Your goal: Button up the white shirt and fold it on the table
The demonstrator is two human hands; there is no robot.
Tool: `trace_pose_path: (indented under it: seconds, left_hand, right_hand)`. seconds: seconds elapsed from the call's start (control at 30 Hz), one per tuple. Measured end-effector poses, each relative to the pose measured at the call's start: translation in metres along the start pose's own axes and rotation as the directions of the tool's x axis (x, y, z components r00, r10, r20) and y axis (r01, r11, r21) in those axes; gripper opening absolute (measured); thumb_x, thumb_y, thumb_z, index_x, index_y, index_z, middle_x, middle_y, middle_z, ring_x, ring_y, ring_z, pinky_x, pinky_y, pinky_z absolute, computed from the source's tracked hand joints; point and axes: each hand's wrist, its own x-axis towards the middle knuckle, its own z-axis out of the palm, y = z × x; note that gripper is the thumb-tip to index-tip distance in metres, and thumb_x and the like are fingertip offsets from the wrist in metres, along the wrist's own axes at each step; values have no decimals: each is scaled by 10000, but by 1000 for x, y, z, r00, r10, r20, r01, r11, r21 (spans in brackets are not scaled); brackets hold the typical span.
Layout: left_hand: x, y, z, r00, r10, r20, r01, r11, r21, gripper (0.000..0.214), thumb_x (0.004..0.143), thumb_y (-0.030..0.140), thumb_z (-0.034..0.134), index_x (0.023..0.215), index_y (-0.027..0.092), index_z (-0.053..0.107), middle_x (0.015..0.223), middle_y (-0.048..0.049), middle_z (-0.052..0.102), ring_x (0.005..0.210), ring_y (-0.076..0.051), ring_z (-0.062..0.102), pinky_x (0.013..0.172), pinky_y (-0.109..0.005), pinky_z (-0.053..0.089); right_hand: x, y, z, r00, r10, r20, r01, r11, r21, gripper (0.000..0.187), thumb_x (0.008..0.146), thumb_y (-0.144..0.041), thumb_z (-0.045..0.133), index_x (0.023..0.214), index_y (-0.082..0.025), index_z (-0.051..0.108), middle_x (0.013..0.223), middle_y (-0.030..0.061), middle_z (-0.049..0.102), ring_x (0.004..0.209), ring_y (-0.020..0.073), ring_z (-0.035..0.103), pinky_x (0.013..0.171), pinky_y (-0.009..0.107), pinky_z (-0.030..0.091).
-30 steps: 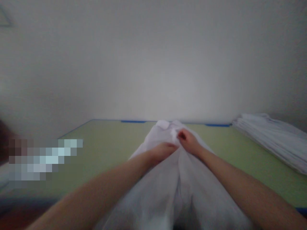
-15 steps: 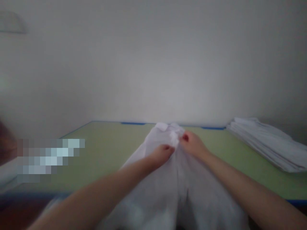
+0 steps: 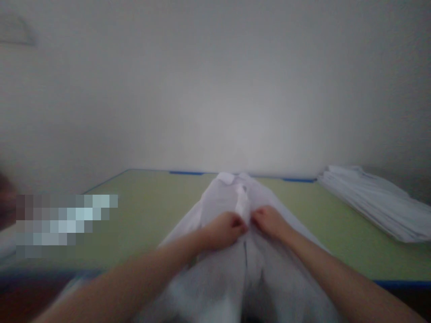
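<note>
A white shirt (image 3: pixel 220 260) lies lengthwise before me, its collar towards the wall and its lower part hanging over the near table edge. The front opening runs down the middle, parted below my hands. My left hand (image 3: pixel 226 229) is closed on the left front edge of the shirt. Just across the opening, my right hand (image 3: pixel 270 220) pinches the right front edge. The fingertips of both hands nearly meet. Whether a button sits between them is too blurred to tell.
The shirt rests on a green table (image 3: pixel 134 211) with a blue rim, set against a grey wall (image 3: pixel 215 89). A stack of folded white cloths (image 3: pixel 377 197) lies at the right. At the left edge a blurred person (image 3: pixel 6 202) appears beside a pixelated patch.
Both hands have come down the front opening towards me, from near the collar to lower on the shirt. More of the placket below the collar now shows.
</note>
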Motion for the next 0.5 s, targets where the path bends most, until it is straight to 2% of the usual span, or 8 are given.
trace_pose_path:
  seconds: [0.13, 0.27, 0.33, 0.43, 0.5]
  left_hand:
    - [-5, -8, -4, 998, -45, 49, 48, 997, -63, 268, 748, 401, 551, 781, 155, 652, 633, -4, 595, 556, -121, 488, 501, -223, 295]
    - [-6, -15, -7, 994, -80, 78, 87, 991, -101, 248, 731, 383, 566, 786, 156, 648, 582, 13, 557, 502, -105, 452, 478, -222, 281]
    - [-6, -15, -7, 993, -101, 64, 108, 986, -127, 288, 758, 422, 535, 760, 155, 641, 557, 15, 528, 481, -103, 432, 467, -225, 275]
    - [-2, -12, -3, 992, -121, 45, 128, 972, -195, 318, 773, 451, 518, 765, 156, 635, 587, 7, 531, 499, -108, 445, 466, -221, 290]
    - [5, -8, 2, 993, -114, 25, 116, 965, -235, 313, 780, 449, 514, 789, 161, 637, 631, -5, 557, 536, -119, 474, 480, -221, 312]
  right_hand:
    - [5, -2, 5, 999, 35, -29, -36, 998, -57, 440, 812, -423, 455, 480, -169, 590, 464, 32, 526, 443, 104, 425, 488, 252, 229]
    - [10, -2, 5, 997, 70, 17, -69, 997, -31, 251, 679, -274, 553, 451, -170, 547, 417, -3, 472, 429, 101, 411, 479, 246, 241]
    - [8, -1, 1, 998, 59, 35, -63, 989, 133, 245, 690, -257, 506, 461, -173, 501, 415, -16, 449, 437, 99, 417, 473, 232, 265]
    - [-1, 1, -6, 1000, 1, 25, -12, 892, 451, 225, 763, -277, 398, 574, -185, 478, 488, -24, 480, 480, 104, 447, 477, 215, 317]
    - [-7, 0, -11, 999, -42, -10, 41, 845, 532, 202, 786, -280, 375, 633, -191, 472, 546, -24, 503, 517, 109, 468, 495, 214, 346]
